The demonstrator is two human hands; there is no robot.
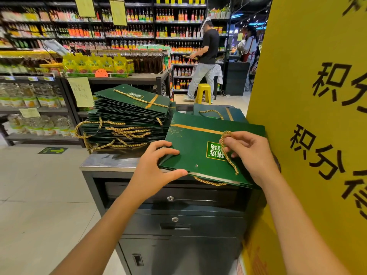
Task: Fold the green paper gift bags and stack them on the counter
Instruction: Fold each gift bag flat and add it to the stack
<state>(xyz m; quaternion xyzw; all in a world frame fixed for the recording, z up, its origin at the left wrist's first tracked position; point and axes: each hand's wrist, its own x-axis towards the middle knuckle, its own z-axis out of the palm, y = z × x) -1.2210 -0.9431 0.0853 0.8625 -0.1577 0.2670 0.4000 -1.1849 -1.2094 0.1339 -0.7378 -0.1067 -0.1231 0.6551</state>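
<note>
From the head view, the step in hand looks like finishing the fold of one flat, dark green paper gift bag (190, 151) with a gold stripe, which lies at the near right corner of the steel-topped dark table (103, 162), its near edge overhanging the table's front edge. The left grip (158, 165) clasps the bag's near left corner, fingers curled on top and thumb along the edge. The right grip (252, 153) pinches the loop of the bag's twisted gold cord handle (228, 155), holding it above the printed label near the bag's right side. A tall stack of folded green bags (127, 116) with cords trailing out sits at the far left corner of the table, well apart from both grips. Another green bag (216, 114) lies just behind the held one. The next move likely calls for laying the cord flat, then carrying the bag across to the stack without letting it spring open.
</note>
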